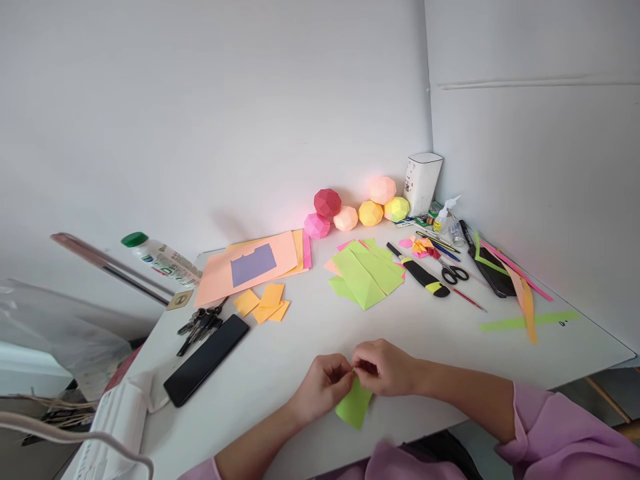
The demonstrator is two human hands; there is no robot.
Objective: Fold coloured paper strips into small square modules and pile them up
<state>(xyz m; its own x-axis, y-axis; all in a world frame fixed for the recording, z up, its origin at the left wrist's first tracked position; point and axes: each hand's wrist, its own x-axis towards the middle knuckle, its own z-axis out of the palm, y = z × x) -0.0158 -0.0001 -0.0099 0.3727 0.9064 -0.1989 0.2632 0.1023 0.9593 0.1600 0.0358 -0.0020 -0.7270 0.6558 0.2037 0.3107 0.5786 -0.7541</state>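
Near the front edge of the table, a small piece of light green paper (356, 407) hangs between my hands. My left hand (327, 387) pinches its upper edge from the left, thumb against the curled fingers. From the right, my right hand (383, 367) pinches the same edge, its fingertips touching or nearly touching those of the left. The paper's top edge is hidden by the fingertips; its lower part bends downward. Beyond the hands lies a pile of green paper sheets (367, 270) with some pink pieces under it.
Orange paper squares (270, 297), a black phone (207, 360) and keys (200, 327) lie left. Right are a utility knife (425, 277), scissors (453, 270), a glue bottle (443, 217) and paper strips (505, 323). Faceted paper balls (327, 203) stand along the wall.
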